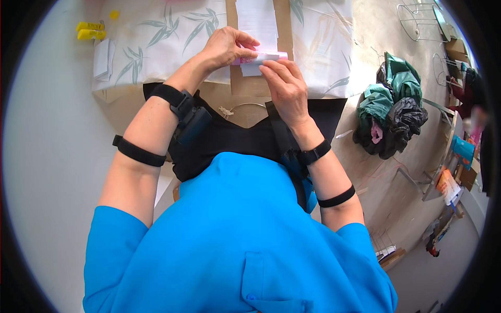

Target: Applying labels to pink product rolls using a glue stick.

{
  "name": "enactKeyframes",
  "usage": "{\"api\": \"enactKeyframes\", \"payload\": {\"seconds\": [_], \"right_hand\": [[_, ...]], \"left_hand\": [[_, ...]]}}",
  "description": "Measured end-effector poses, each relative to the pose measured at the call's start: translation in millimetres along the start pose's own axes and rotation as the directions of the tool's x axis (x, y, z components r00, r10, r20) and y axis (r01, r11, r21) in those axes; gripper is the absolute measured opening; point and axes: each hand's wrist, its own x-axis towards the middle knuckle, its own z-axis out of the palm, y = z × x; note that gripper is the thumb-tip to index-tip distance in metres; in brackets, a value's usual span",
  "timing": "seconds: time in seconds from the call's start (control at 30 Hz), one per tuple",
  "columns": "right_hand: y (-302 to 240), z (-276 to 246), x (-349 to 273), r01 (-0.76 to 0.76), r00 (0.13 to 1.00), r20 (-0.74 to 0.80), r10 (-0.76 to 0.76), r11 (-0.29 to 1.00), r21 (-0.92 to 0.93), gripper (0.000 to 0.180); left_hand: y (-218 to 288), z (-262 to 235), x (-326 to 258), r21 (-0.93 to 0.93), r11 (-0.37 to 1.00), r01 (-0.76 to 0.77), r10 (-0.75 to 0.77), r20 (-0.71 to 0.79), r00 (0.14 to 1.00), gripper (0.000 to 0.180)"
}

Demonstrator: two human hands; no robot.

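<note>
My left hand (225, 46) grips the left end of a small pink and white strip (266, 56), fingers curled over it. My right hand (286, 86) lies just below and right of the strip, its fingertips pressing a white paper piece (251, 70) under the strip. Both hands work over a brown cardboard band (284, 26) that runs between two sheets of white paper with a green leaf print (156, 36). A longer white paper sheet (257, 18) lies on the cardboard above the hands.
Two yellow clips (91, 30) and a small stack of white papers (103, 58) lie at the table's left. A heap of green and black cloth (392, 107) sits on the floor to the right. Wire frames (417, 21) and clutter (451, 182) stand at far right.
</note>
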Motion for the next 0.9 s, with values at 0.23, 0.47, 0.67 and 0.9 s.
{"api": "enactKeyframes", "payload": {"seconds": [0.23, 0.47, 0.67, 0.9], "right_hand": [[10, 10, -1, 0.162, 0.981, 0.133, -0.14, 0.972, -0.173, 0.035], [10, 14, 3, 0.17, 0.979, 0.148, -0.137, 0.957, -0.236, 0.036], [10, 18, 11, 0.119, 0.986, 0.14, -0.092, 0.974, -0.195, 0.036], [17, 16, 24, 0.14, 0.972, 0.21, -0.102, 0.974, -0.179, 0.032]], "left_hand": [[-3, 1, 2, -0.122, 0.99, 0.065, -0.062, 0.03, 0.998, 0.031], [0, 4, 0, -0.152, 0.982, 0.111, -0.114, -0.009, 0.993, 0.031], [7, 8, -11, -0.038, 0.998, 0.055, -0.059, -0.093, 0.994, 0.047], [-5, 54, -73, 0.427, 0.867, -0.258, 0.463, -0.496, 0.734, 0.026]]}}
